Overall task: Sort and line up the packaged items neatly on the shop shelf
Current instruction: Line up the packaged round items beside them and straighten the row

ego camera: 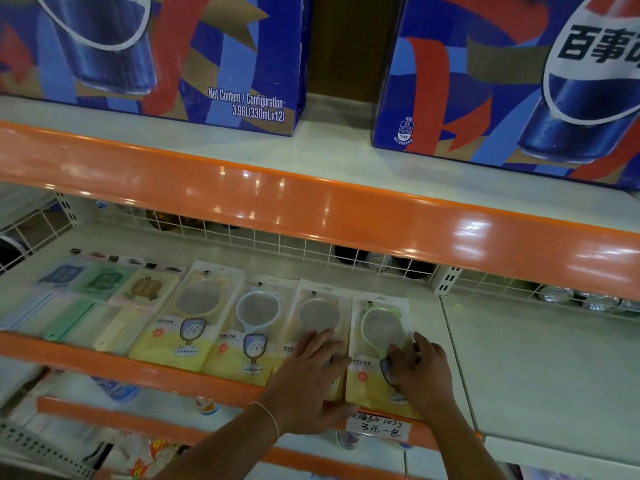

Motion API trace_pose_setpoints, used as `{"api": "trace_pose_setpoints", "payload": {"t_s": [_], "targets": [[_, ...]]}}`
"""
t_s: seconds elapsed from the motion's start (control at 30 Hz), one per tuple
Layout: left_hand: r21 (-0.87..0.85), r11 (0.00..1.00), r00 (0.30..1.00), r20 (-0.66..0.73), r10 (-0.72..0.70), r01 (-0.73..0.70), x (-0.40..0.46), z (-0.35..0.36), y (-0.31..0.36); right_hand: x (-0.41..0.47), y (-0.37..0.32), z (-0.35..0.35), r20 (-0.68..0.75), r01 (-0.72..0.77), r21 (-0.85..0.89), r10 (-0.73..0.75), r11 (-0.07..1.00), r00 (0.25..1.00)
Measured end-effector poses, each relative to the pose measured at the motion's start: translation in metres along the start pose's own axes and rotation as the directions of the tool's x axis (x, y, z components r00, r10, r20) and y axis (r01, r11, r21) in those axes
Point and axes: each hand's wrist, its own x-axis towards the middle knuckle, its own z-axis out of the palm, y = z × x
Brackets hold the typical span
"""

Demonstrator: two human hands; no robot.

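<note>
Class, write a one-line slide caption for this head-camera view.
Both hands, left hand and right hand, press flat on packaged hand mirrors lined up on a shop shelf.

Mirror packs (284, 327) side by side on shelf (519, 368)

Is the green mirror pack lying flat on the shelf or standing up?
Lying flat: the green mirror pack rests face up on the shelf, right hand on it.
</note>
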Motion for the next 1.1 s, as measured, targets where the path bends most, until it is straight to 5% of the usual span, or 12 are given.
{"api": "trace_pose_setpoints", "payload": {"t_s": [0.33,0.7,1.1], "targets": [[0.017,1.0,1.0,-0.011,0.004,-0.004,0.001,0.003,0.0,-0.004,0.009,-0.004,-0.054,-0.026,0.163,0.036,0.986,0.998],[-0.215,0.976,0.999,-0.034,-0.025,0.018,0.001,0.004,-0.006,-0.006,0.013,0.001,-0.112,0.045,0.107,-0.033,0.993,0.993],[-0.191,0.981,1.0,0.017,-0.013,0.016,0.001,0.009,-0.007,-0.004,0.014,0.003,-0.129,0.122,0.031,-0.117,0.992,0.985]]}}
